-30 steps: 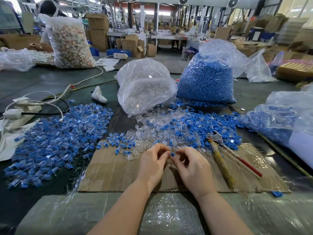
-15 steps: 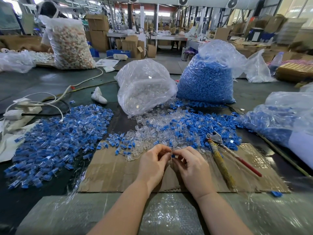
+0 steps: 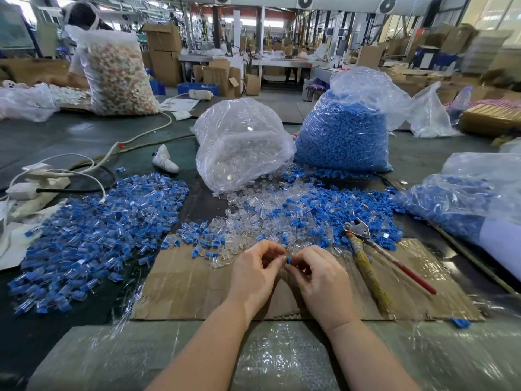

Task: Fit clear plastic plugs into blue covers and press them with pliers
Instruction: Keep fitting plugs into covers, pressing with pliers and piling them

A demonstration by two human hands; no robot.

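covers [image 3: 288, 260]: matt blue plastic | bags [image 3: 239, 142]: glossy clear film | mat [image 3: 191, 280]: rough brown cardboard | pliers [image 3: 359, 231]: dull metal

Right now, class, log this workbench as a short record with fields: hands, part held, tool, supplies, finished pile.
hands: left hand and right hand meet over the cardboard sheet
part held: blue cover pinched between both hands
tool: pliers lie unused to the right
supplies: bag of clear plugs; bag of blue covers
finished pile: assembled pieces, left
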